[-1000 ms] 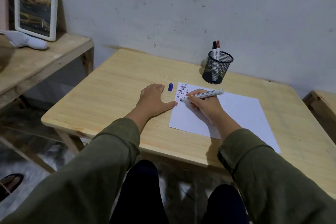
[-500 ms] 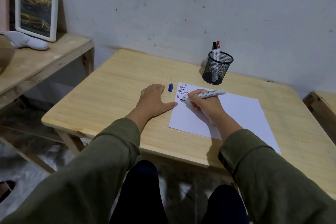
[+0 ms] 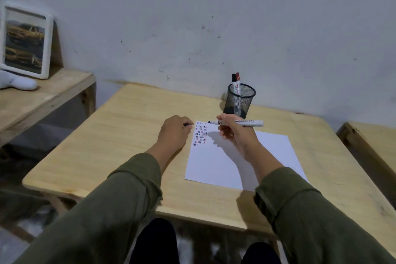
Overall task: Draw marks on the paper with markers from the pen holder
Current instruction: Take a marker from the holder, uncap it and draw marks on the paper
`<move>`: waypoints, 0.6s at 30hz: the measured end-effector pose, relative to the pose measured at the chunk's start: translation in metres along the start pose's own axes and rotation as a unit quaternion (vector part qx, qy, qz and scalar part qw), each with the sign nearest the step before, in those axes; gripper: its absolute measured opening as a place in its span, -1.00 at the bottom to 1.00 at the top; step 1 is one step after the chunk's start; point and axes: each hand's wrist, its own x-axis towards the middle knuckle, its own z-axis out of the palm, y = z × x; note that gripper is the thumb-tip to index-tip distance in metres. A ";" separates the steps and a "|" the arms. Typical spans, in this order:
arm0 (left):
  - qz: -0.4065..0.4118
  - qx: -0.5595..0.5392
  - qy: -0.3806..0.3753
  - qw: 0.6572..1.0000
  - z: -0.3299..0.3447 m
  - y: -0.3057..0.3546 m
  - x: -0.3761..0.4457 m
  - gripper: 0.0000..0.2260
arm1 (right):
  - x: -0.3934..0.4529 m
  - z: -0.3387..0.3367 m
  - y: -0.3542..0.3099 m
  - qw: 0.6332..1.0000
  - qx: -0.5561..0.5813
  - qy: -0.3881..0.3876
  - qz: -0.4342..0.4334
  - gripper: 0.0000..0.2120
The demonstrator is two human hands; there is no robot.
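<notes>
A white sheet of paper [image 3: 231,163] lies on the wooden table [image 3: 120,148], with rows of small blue, red and black marks in its top left corner. My right hand [image 3: 232,128] holds an uncapped white marker [image 3: 246,122] level above the paper, tip pointing left. My left hand [image 3: 174,133] rests on the table just left of the paper, fingers curled over the blue cap [image 3: 186,124], of which only a sliver shows. A black mesh pen holder [image 3: 239,102] stands behind the paper with a black-capped and a red-capped marker [image 3: 236,83] in it.
A lower wooden bench [image 3: 42,96] stands to the left with a white-framed picture [image 3: 24,42] and a white object on it. Another wooden surface [image 3: 372,141] sits at the right edge. The wall is close behind the table.
My right hand has lifted the marker off the paper and turned it level. My left hand has slid forward and closed over the blue cap. The camera has tilted up.
</notes>
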 end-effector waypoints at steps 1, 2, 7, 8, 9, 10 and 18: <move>-0.006 -0.021 0.006 1.000 0.002 0.002 0.001 -0.82 | 0.002 -0.002 -0.004 1.000 0.004 0.002 -0.005 -0.89; -0.018 -0.060 0.018 0.998 0.003 0.004 0.003 -0.82 | 0.003 -0.003 -0.009 1.000 0.007 0.003 -0.010 -0.89; -0.156 -0.400 0.057 0.901 0.005 0.036 0.015 -0.89 | 0.009 -0.012 -0.029 0.999 0.012 -0.002 -0.033 -0.92; -0.164 -0.441 0.042 0.882 0.004 0.042 0.019 -0.88 | 0.010 -0.013 -0.033 0.999 0.013 0.000 -0.037 -0.92; -0.166 -0.470 0.033 0.866 0.003 0.048 0.021 -0.88 | 0.012 -0.012 -0.035 0.999 0.014 0.001 -0.039 -0.93; -0.165 -0.488 0.028 0.857 0.002 0.054 0.023 -0.86 | 0.013 -0.012 -0.038 0.999 0.014 0.001 -0.042 -0.92; -0.148 -0.527 -0.002 0.837 -0.001 0.074 0.032 -0.84 | 0.021 -0.011 -0.053 0.998 0.020 0.002 -0.061 -0.85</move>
